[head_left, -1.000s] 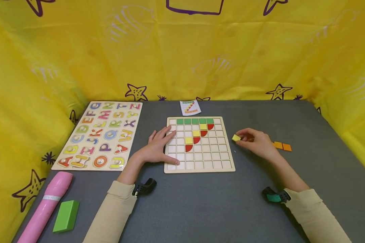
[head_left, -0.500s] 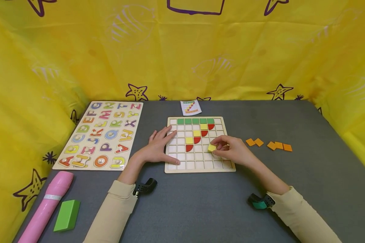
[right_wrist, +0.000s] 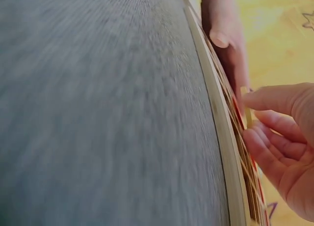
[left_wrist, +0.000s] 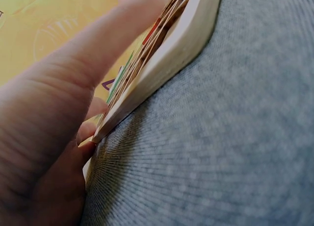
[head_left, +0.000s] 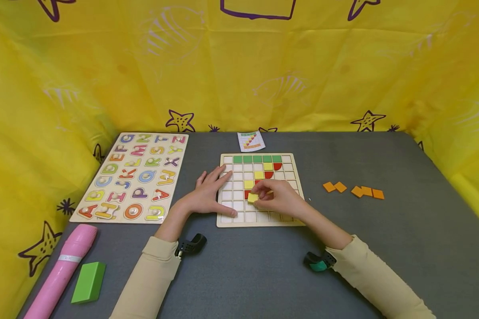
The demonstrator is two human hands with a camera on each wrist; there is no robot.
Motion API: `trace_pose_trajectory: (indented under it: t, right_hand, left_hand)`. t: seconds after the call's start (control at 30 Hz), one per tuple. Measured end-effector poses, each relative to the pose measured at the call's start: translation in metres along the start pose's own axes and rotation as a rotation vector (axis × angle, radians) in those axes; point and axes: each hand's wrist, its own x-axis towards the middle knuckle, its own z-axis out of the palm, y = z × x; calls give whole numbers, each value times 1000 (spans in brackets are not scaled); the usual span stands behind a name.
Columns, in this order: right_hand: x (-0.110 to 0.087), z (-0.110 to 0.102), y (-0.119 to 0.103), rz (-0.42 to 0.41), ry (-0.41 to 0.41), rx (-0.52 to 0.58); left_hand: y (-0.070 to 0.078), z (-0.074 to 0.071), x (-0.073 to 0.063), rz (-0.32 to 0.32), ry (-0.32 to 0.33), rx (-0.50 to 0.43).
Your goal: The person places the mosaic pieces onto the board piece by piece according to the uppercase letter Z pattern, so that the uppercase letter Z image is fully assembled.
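A light wooden grid board [head_left: 263,224] lies mid-table with green square tiles [head_left: 257,158] along its top row. Yellow square tiles [head_left: 259,175] and red rounded tiles [head_left: 277,166] step diagonally down to the left. My right hand [head_left: 281,197] pinches a yellow square tile [head_left: 253,198] between thumb and fingertips, over the board beside the lowest red tile. In the right wrist view that yellow tile [right_wrist: 246,108] stands on edge between the fingers. My left hand [head_left: 205,195] rests spread on the board's left edge, its thumb along the lower left cells. The fingers hold nothing.
Several orange square tiles [head_left: 366,191] lie right of the board. A small printed pattern card [head_left: 251,141] lies behind it. To the left are an alphabet puzzle board [head_left: 131,177], a pink microphone [head_left: 69,254] and a green block [head_left: 88,282]. Yellow cloth [head_left: 239,79] surrounds the table.
My right hand has carried the yellow tile leftward from beside the orange tiles to over the board, near the lowest red tile. The left hand has stayed in place.
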Motion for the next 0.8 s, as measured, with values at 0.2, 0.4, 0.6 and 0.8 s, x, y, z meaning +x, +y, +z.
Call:
trace_pose_trajectory:
  t: [0.2,0.4,0.6,0.8]
  right_hand:
    - [15,13,-9,-68,3,-74]
    - [27,18,-12,-176,0,-177]
    - [29,18,-10,-236,-23,-208]
    - [24,16,-6,-271,-32,-255]
  left_hand:
    - [-1,1,-1,6,-6,5]
    - [-2,0,-2,13,-8,13]
    - [-3,0,-2,25,-16,13]
    - [-3,-1,-3,19,-51,5]
